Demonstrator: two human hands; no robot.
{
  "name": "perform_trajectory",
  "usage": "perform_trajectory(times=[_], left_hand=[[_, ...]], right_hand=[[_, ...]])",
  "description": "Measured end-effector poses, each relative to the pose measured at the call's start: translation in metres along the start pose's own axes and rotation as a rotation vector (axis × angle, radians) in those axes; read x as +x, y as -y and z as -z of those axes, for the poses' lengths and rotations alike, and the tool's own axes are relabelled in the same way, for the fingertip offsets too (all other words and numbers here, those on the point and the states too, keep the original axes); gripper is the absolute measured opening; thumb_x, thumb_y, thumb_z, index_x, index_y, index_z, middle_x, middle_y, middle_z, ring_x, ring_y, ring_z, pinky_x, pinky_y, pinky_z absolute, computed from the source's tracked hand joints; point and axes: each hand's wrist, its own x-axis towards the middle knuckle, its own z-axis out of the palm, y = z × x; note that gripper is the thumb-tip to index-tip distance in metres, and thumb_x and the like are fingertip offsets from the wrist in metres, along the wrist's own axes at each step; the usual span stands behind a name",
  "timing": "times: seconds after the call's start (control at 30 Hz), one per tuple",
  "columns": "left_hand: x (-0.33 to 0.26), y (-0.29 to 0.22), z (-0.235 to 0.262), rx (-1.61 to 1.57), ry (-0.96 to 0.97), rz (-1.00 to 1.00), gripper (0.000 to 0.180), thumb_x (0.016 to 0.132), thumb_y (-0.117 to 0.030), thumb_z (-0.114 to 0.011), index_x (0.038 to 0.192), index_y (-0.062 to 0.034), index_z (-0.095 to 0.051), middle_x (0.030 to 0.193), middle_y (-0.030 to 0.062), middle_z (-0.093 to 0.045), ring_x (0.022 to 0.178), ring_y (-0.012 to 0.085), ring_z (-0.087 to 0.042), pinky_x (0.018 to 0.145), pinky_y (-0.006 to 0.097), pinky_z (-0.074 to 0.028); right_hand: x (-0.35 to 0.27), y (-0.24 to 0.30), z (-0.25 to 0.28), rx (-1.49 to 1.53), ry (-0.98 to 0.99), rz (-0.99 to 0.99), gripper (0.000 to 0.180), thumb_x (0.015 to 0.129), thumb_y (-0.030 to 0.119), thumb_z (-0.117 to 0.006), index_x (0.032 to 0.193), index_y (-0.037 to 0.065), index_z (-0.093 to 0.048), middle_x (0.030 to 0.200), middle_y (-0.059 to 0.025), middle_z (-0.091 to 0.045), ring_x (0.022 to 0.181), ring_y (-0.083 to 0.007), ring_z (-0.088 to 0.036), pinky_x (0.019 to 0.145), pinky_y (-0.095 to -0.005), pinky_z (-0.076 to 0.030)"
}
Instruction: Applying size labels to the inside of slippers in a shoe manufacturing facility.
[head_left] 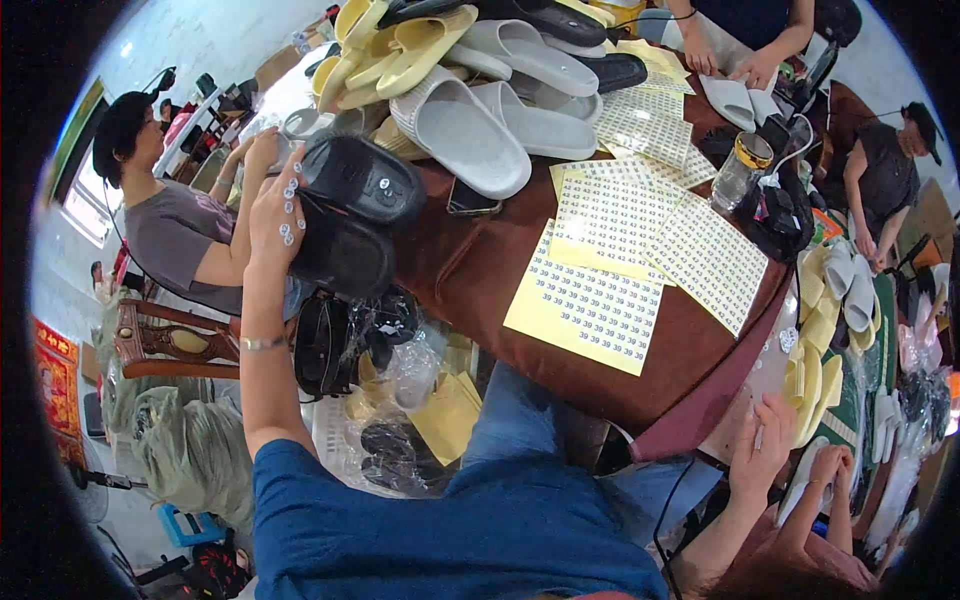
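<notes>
From the head view, the brown table (480,270) curves away at its near rim, and most of its top is taken: grey and yellow slippers (470,120) are heaped at the far side, and yellow sticker sheets (620,240) lie fanned across the middle and right, overhanging the near edge. The only open room is a bare strip of brown between the sheets and the table's left corner. Below that corner, bagged dark slippers (350,350) and plastic wrap crowd the floor space. The left hand (275,215) is raised at the table's left corner, fingers (288,200) spread and pressed flat on the side of a pair of black slippers (355,215) stacked sole to sole, small round stickers stuck on the fingertips. The right hand cannot be seen. Other people's hands work at the far and lower right edges.
</notes>
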Motion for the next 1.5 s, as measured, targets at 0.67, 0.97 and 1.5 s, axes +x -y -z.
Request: perform_trajectory(times=[0.67, 0.97, 1.5], left_hand=[[0.054, 0.034, -0.132, 0.137, -0.080, -0.229, 0.037, 0.098, -0.016, -0.060, 0.128, 0.0054, -0.057, 0.116, 0.0204, -0.067, 0.105, 0.0282, -0.064, 0.094, 0.035, -0.050], [0.091, -0.259, -0.072, -0.801, 0.007, -0.186, 0.037, 0.100, -0.008, -0.057, 0.134, 0.0042, -0.051, 0.110, 0.0159, -0.068, 0.102, 0.0210, -0.063, 0.095, 0.033, -0.048], [0.093, -0.346, -0.134, -1.016, 0.144, -0.177, 0.031, 0.090, 0.004, -0.065, 0.120, 0.0077, -0.061, 0.097, 0.0143, -0.072, 0.089, 0.0177, -0.068, 0.086, 0.028, -0.051]], right_hand=[[-0.114, -0.162, -0.020, -0.478, 0.303, -0.694, 0.017, 0.088, 0.023, -0.064, 0.089, 0.006, -0.069, 0.086, -0.0126, -0.066, 0.091, -0.0337, -0.064, 0.082, -0.0445, -0.052], [-0.060, -0.208, -0.104, -0.303, -0.035, -0.824, 0.031, 0.088, 0.028, -0.065, 0.113, 0.010, -0.065, 0.115, -0.0185, -0.064, 0.114, -0.0385, -0.055, 0.098, -0.0478, -0.045], [-0.016, -0.290, -0.152, -0.240, -0.116, -0.906, 0.035, 0.083, 0.015, -0.066, 0.117, 0.011, -0.069, 0.095, -0.0193, -0.069, 0.092, -0.0365, -0.066, 0.084, -0.0468, -0.051]])
